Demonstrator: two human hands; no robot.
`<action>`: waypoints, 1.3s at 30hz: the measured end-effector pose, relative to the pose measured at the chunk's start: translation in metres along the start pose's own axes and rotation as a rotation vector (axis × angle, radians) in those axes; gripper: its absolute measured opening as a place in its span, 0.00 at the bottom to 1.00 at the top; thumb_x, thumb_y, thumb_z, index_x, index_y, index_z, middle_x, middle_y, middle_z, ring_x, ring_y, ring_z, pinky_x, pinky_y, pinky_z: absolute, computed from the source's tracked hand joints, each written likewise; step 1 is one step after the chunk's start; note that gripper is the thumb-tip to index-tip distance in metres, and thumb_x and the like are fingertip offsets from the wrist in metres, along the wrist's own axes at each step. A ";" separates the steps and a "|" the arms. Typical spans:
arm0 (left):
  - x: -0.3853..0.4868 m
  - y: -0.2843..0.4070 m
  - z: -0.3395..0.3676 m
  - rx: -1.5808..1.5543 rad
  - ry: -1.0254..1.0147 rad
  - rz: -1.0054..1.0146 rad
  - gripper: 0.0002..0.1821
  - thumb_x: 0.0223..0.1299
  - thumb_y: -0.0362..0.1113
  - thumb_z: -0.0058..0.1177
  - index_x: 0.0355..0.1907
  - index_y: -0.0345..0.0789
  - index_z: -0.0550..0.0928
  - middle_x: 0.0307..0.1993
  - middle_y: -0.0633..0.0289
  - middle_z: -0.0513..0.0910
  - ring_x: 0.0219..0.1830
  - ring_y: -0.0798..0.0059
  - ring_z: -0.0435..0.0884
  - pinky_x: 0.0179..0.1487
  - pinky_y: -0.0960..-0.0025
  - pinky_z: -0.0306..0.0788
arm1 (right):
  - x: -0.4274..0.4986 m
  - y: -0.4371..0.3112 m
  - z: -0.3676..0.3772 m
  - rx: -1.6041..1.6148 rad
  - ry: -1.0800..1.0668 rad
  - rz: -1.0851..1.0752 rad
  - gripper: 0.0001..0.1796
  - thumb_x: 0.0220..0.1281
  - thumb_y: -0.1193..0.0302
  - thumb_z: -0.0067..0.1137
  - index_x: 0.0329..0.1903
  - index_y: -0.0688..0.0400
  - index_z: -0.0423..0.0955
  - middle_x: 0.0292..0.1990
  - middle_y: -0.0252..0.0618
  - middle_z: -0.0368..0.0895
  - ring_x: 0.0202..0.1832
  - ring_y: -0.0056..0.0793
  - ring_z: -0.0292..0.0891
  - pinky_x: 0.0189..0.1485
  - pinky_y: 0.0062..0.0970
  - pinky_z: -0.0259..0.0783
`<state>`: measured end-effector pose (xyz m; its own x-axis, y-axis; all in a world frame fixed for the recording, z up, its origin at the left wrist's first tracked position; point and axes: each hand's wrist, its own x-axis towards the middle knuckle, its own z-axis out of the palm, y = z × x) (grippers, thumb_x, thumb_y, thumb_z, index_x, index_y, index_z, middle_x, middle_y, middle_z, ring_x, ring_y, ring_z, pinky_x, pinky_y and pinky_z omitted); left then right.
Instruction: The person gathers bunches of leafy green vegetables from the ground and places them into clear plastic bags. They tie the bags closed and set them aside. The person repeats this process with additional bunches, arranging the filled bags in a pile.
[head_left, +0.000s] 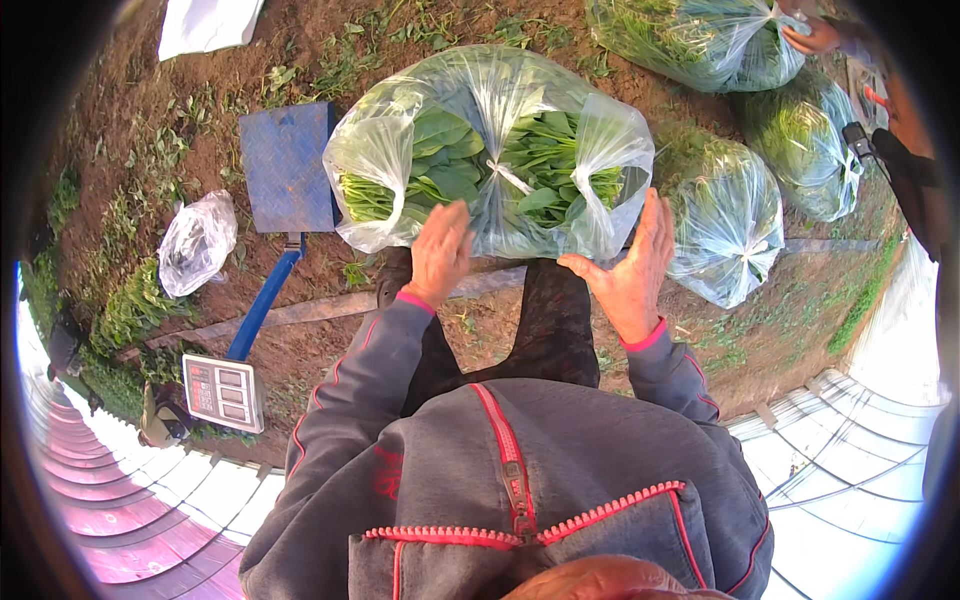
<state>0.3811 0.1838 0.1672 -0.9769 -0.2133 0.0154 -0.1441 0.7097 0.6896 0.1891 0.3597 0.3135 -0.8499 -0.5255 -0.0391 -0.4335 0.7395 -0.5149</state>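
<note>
Before me on the soil sits a large clear plastic bag (495, 82) packed with leafy green bundles. Its middle is gathered into a tied knot (496, 166), and twisted handles stand on both sides of it. Through the plastic show broad green leaves (442, 150) and cut stems. My left hand (441, 253), slightly blurred, is at the bag's near edge with nothing seen in its grasp. Against the bag's near right corner rests my right hand (637, 262), thumb spread from the fingers.
Left of the bag is a scale with a blue metal platform (287, 169) and a keypad display (223, 394). A crumpled plastic bag (197, 244) lies beyond it. Tied bags of greens (724, 217) stand at right, where another person's hand (814, 36) grips one.
</note>
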 end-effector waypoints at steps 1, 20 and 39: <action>-0.007 0.020 -0.014 -0.001 -0.003 0.118 0.36 0.46 0.33 0.64 0.61 0.32 0.67 0.64 0.47 0.63 0.62 0.52 0.67 0.63 0.48 0.61 | -0.003 0.009 0.009 -0.006 -0.067 0.069 0.48 0.42 0.54 0.72 0.64 0.58 0.59 0.43 0.40 0.75 0.47 0.45 0.70 0.63 0.46 0.54; 0.081 0.077 -0.074 -0.141 -0.054 -0.244 0.18 0.64 0.46 0.49 0.42 0.30 0.75 0.37 0.54 0.71 0.44 0.56 0.67 0.50 0.59 0.61 | 0.044 0.007 0.128 0.700 -0.274 -0.145 0.08 0.60 0.71 0.60 0.30 0.63 0.73 0.25 0.36 0.69 0.28 0.32 0.69 0.30 0.30 0.65; 0.055 0.043 -0.062 -0.425 -0.156 -0.632 0.40 0.48 0.38 0.68 0.62 0.32 0.64 0.58 0.51 0.67 0.56 0.63 0.71 0.61 0.69 0.62 | 0.015 0.015 0.142 1.021 -0.872 0.216 0.14 0.63 0.68 0.57 0.44 0.66 0.73 0.32 0.29 0.74 0.36 0.16 0.66 0.39 0.23 0.65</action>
<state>0.3306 0.1610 0.2422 -0.7447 -0.3729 -0.5535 -0.6392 0.1597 0.7523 0.2119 0.3035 0.1836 -0.2425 -0.8143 -0.5273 0.4195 0.4021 -0.8139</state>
